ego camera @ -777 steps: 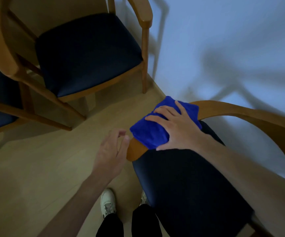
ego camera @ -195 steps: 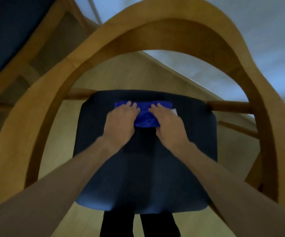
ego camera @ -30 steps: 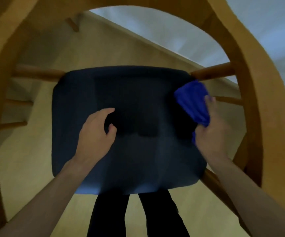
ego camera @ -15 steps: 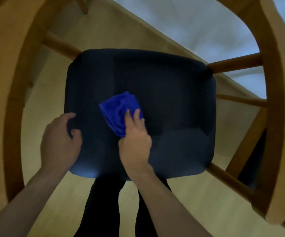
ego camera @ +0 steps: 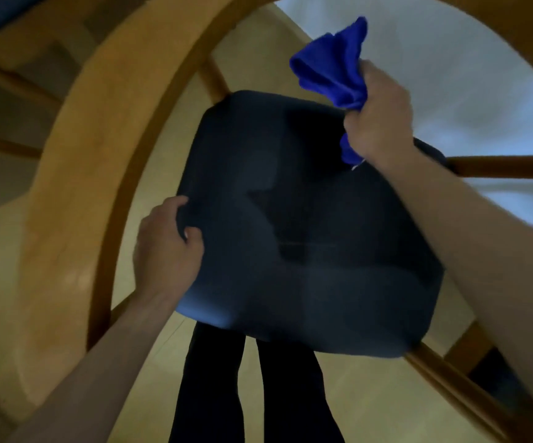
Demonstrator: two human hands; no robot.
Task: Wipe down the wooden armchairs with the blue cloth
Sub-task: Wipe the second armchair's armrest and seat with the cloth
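Note:
I look straight down through the curved wooden back rail (ego camera: 99,161) of an armchair onto its dark blue seat cushion (ego camera: 306,225). My right hand (ego camera: 380,119) grips the bunched blue cloth (ego camera: 332,65) and holds it up off the seat, above the cushion's far right corner. My left hand (ego camera: 166,247) holds the cushion's left edge, thumb on top and fingers curled over the side.
A wooden stretcher bar (ego camera: 501,167) runs off to the right of the seat, another slants at the lower right (ego camera: 450,382). My dark trouser legs (ego camera: 252,388) stand just before the seat. Light wooden floor (ego camera: 370,404) and a pale wall (ego camera: 450,68) lie beyond.
My right hand has lifted the cloth off the middle of the seat and carried it up to the far right. My left hand keeps its hold on the left edge.

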